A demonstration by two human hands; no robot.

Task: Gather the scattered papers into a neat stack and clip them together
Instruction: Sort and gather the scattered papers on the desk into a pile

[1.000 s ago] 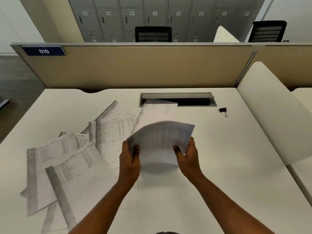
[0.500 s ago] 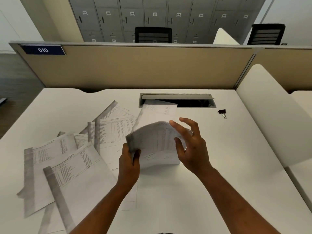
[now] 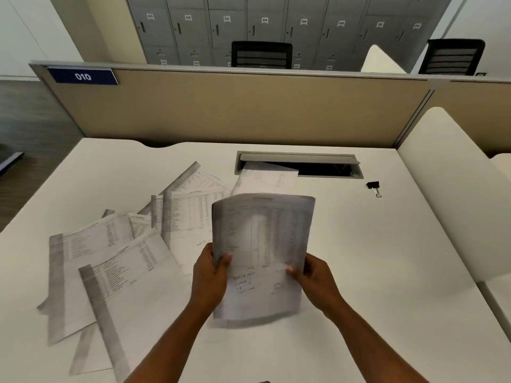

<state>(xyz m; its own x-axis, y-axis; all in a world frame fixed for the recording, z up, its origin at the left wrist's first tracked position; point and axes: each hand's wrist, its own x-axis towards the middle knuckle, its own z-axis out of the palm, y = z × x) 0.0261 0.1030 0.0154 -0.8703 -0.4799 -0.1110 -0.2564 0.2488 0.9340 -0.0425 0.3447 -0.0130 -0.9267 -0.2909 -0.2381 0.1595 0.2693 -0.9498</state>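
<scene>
I hold a printed sheet of paper upright above the white desk. My left hand grips its left edge and my right hand grips its right edge. The sheet is blurred. Several more printed papers lie scattered and overlapping on the left half of the desk. One further sheet lies behind the held one, its far end at the cable slot. A small black binder clip rests on the desk at the far right, well away from both hands.
A grey cable slot with an open lid sits at the desk's back edge. A beige partition with a "010" label stands behind, and a white curved divider borders the right side.
My right hand let go of the sheet, then took it again at the right edge. The sheet turned from lying across to standing upright in portrait.
</scene>
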